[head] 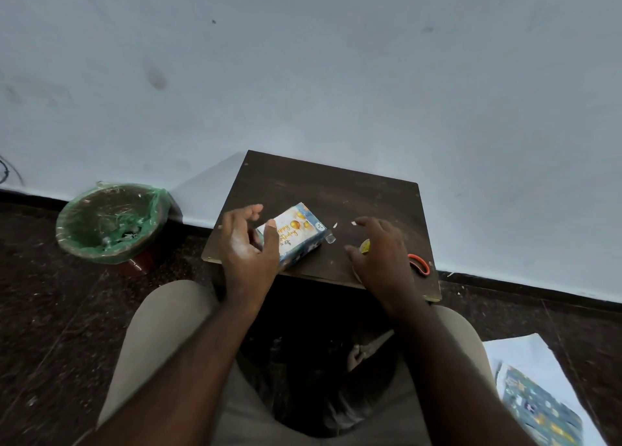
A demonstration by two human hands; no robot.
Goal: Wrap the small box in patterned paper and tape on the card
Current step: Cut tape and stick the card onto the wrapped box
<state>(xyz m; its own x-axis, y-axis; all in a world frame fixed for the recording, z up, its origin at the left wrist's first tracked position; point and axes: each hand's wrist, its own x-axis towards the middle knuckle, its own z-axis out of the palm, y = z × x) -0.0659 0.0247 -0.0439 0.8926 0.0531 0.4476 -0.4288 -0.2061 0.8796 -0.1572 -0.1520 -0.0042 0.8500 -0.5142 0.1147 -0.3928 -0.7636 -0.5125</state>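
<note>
Taping card [292, 227] onto wrapped box [296, 247] | left hand [247, 247] half-open, steadying box | right hand [382, 255] loosely curled over tape roll [364, 246], grip unclear | advice: press tape flat over card edges.

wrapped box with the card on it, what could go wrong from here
The wrapped box sits near the front edge of the small table, under the left hand; a nudge could tip it off. A loose tape tab sticks out at its corner, so the card may lift.

The wrapped box [296, 235] lies on the table [323, 190] — card [291, 227] on top, bin [112, 223] to its left.
</note>
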